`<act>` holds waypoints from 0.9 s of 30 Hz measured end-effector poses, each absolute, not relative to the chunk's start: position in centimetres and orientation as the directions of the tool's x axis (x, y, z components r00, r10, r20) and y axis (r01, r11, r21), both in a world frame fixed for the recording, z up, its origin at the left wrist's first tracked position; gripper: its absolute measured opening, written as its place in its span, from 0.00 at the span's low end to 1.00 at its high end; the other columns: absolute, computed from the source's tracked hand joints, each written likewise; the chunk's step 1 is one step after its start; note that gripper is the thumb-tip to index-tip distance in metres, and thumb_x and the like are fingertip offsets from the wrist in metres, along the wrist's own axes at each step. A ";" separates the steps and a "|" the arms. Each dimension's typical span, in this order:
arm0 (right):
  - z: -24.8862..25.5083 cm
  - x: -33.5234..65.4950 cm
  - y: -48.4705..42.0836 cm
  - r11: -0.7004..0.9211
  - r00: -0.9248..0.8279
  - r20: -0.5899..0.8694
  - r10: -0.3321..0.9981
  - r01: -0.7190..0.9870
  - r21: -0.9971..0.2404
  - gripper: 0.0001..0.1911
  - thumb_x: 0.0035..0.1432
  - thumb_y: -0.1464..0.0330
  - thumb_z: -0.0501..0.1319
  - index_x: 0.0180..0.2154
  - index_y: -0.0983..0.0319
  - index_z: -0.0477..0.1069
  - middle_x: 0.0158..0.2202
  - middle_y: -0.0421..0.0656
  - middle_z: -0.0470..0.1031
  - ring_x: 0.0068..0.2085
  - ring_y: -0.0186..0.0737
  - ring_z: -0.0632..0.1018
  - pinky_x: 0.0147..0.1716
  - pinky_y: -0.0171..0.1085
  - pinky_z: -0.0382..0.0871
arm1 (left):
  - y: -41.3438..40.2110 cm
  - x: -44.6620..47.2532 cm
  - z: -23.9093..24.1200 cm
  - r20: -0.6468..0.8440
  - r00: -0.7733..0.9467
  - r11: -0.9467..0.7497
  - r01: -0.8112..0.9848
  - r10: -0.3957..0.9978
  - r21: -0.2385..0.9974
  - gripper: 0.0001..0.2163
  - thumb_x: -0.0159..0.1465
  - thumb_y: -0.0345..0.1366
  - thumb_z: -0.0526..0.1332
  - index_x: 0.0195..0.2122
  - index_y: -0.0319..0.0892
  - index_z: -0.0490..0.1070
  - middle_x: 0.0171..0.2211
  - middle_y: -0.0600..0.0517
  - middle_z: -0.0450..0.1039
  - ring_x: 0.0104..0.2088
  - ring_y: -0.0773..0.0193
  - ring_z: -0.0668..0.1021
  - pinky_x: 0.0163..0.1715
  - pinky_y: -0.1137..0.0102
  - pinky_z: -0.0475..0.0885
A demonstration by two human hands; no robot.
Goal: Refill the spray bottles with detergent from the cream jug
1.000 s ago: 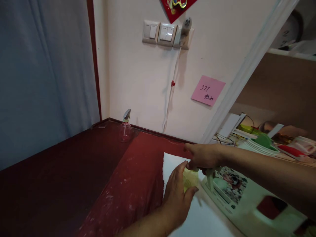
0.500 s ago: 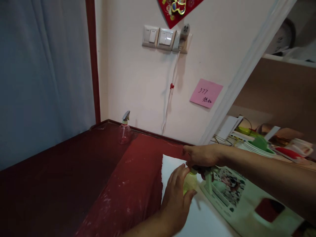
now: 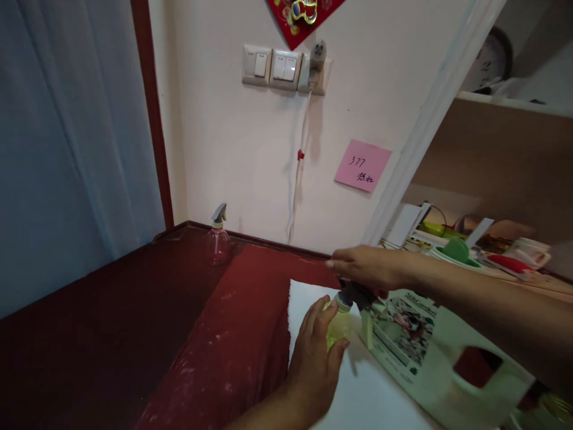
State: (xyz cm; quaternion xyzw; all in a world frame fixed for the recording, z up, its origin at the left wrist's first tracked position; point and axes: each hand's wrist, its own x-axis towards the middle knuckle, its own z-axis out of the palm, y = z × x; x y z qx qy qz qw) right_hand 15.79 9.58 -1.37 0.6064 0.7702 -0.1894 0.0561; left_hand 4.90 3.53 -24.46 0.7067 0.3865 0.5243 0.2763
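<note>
Your left hand (image 3: 316,355) covers part of the yellow bottle (image 3: 339,328), your right hand (image 3: 373,269) some of its dark top (image 3: 353,295). Your view crops the red decoration (image 3: 304,15) above, the white sheet (image 3: 367,388) below; small print on the label (image 3: 407,328) is blurred.

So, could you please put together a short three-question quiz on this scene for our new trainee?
1. Multiple choice: what does the person's left hand hold?
A) the wall plug
B) the yellowish bottle
C) the wall clock

2. Fill in the blank: the number written on the pink note is ___.

3. True or false: the clear spray bottle stands upright on the dark red surface, apart from the white paper.

Key: 1. B; 2. 377; 3. True.
</note>
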 end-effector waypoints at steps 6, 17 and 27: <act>0.3 19.4 8.0 0.552 -0.562 -0.118 0.818 0.827 -0.109 0.30 0.50 0.86 0.55 0.51 0.56 0.72 0.50 0.42 0.76 0.49 0.44 0.75 0.48 0.38 0.68 | 3.6 4.8 -24.7 0.550 0.158 -0.572 0.244 0.820 0.783 0.25 0.69 0.31 0.56 0.66 0.51 0.57 0.67 0.46 0.61 0.68 0.53 0.62 0.67 0.45 0.59; -3.9 20.5 9.3 0.888 -0.884 -0.090 0.458 0.460 0.003 0.31 0.42 0.85 0.61 0.49 0.59 0.76 0.57 0.44 0.74 0.65 0.52 0.63 0.61 0.52 0.59 | 3.8 4.7 -25.0 0.557 0.153 -0.577 0.250 0.817 0.778 0.24 0.69 0.32 0.56 0.66 0.51 0.57 0.67 0.46 0.60 0.68 0.52 0.63 0.66 0.45 0.60; -4.0 18.2 8.9 0.767 -0.762 -0.148 0.630 0.641 -0.036 0.05 0.53 0.72 0.70 0.33 0.62 0.75 0.34 0.42 0.78 0.39 0.43 0.77 0.42 0.40 0.64 | 3.8 4.5 -24.6 0.495 0.162 -0.521 0.264 0.854 0.812 0.26 0.68 0.34 0.57 0.68 0.46 0.56 0.68 0.44 0.60 0.68 0.51 0.63 0.67 0.51 0.59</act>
